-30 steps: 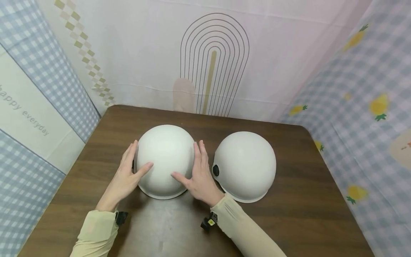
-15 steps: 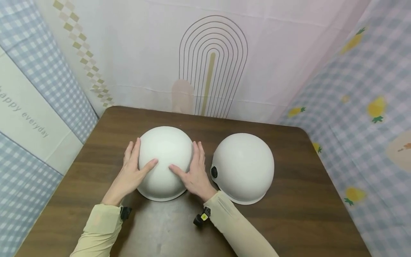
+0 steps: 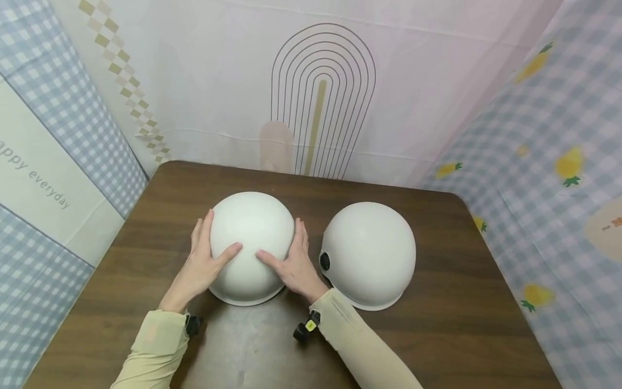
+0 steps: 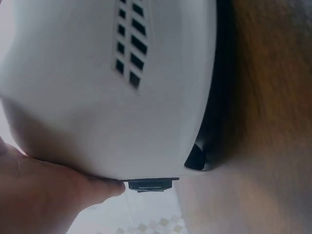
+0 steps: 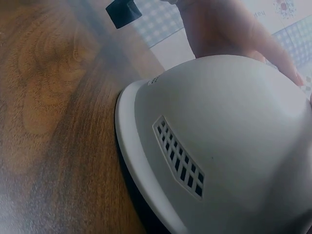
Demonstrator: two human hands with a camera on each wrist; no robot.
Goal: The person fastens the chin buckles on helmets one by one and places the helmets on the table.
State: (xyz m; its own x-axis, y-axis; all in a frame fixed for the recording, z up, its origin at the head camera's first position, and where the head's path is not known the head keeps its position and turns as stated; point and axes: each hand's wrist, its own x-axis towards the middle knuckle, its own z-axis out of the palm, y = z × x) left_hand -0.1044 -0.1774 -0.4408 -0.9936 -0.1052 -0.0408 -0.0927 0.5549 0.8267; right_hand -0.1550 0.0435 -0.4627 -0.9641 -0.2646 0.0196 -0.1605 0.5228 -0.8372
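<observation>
Both your hands sit closer in now: left hand [image 3: 201, 267] moved rightward, right hand [image 3: 294, 267] moved leftward, around the white helmet [image 3: 252, 224]. Left thumb [image 3: 230, 252] and right thumb [image 3: 269, 259] nearer each other than a second ago, right one higher up the dome. Your head view's shifted slightly: wall lettering [image 3: 48, 189] loses its "h" at left edge.

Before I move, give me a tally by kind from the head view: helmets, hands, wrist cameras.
White helmets: 2 (left helmet, right helmet)
Hands: 2 (left hand, right hand)
Wrist cameras: 2 (left camera, right camera)
Total: 6
</observation>
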